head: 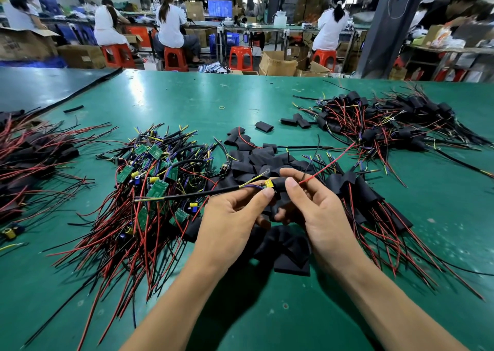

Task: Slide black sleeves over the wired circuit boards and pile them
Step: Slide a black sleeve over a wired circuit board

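The board (268, 183) is held above the table (187, 96), between the two hands and over the heap of loose sleeves (256, 161). Only its yellow part and a sliver of green show at the mouth of a sleeve (280, 187). The sleeving step looks about half done: the sleeve appears to have come on from the red-wire end and covers most of the board. The assembly's long axis runs nearly level across the view. Its black cable (187, 195) trails left over the bare boards (155, 174), and its red wire (328, 163) leaves the sleeve's far end, pointing right and away. The left hand (232, 217) has its grip pinched on the board's cable end, thumb tip against the yellow part. The right hand (323, 211) has its grip clamped on the sleeve, thumb on top and fingers curled beneath. The next move probably calls for the left hand to hold the board steady while the right draws the sleeve leftward until the yellow part is covered, keeping the thin wires from bunching at the mouth. The piece would then likely go onto the sleeved pile (369, 201) just to the right. A larger sleeved pile (387, 121) lies farther back.
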The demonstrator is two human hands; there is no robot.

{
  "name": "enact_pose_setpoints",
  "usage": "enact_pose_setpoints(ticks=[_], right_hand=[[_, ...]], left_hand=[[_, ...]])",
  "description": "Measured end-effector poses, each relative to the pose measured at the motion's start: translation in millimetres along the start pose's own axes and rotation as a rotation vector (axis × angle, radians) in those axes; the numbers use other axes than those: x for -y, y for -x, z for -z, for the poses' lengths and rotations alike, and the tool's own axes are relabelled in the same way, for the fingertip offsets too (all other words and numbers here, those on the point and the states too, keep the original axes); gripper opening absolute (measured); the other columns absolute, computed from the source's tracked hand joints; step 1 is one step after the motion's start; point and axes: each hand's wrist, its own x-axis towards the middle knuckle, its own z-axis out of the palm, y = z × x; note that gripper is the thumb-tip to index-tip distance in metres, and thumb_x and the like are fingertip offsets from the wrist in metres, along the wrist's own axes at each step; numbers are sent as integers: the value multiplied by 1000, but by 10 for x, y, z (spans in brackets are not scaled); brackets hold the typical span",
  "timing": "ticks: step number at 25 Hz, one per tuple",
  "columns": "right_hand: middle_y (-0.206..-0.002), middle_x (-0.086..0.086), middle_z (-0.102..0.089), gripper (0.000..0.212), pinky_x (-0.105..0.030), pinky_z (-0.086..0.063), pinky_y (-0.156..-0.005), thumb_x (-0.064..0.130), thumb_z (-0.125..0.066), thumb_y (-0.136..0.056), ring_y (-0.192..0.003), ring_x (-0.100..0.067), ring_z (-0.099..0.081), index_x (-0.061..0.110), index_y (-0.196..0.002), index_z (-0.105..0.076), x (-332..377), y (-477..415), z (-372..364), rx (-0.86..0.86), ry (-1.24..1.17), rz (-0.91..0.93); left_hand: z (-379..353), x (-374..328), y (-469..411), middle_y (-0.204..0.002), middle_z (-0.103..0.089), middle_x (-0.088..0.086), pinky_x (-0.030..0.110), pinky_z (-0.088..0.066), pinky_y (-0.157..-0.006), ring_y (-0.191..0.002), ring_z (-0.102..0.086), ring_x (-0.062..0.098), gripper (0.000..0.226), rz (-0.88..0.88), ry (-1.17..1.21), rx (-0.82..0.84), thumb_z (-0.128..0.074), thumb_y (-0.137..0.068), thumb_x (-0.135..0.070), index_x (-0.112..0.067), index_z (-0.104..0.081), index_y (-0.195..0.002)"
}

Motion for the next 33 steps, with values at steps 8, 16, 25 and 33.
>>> enact_pose_setpoints(ticks=[8, 16, 25, 33], right_hand=[[-113, 4, -75, 30, -25, -57, -85, 22, -49, -104, -96, -10, -70, 25, -130, -63, -23, 24, -98, 47, 28, -37], [-119, 1, -74, 30, -32, -53, -99, 22, -47, -105, -111, -15, -69, 27, -128, -65, -73, 35, -109, 65, 9, -55], [-118, 4, -74, 30, -44, -47, -108, 28, -48, -104, -115, -21, -67, 36, -126, -67, -95, 31, -110, 49, 12, -79], [-101, -7, -77, 24, -37, -57, -88, 19, -55, -100, -87, -18, -71, 20, -115, -75, 10, -20, -14, 66, -40, -72]], left_hand=[[-17, -7, 2, -92, -75, 18, 36, -60, -65, -68, -70, 20, 25, 231, 258, 26, -72, -84, -34, -15, -78, -99], [12, -61, -30, -85, -73, 10, 22, -43, -51, -51, -58, 13, 18, 309, 420, 17, -75, -75, -33, -25, -78, -91], [42, -69, -21, -83, -75, 11, 24, -56, -57, -59, -68, 16, 25, 305, 424, 80, -72, -77, -29, -24, -79, -100], [15, -110, -24, -89, -75, 9, 18, -47, -47, -60, -70, 18, 28, 253, 388, 13, -77, -67, -25, -19, -79, -94]])
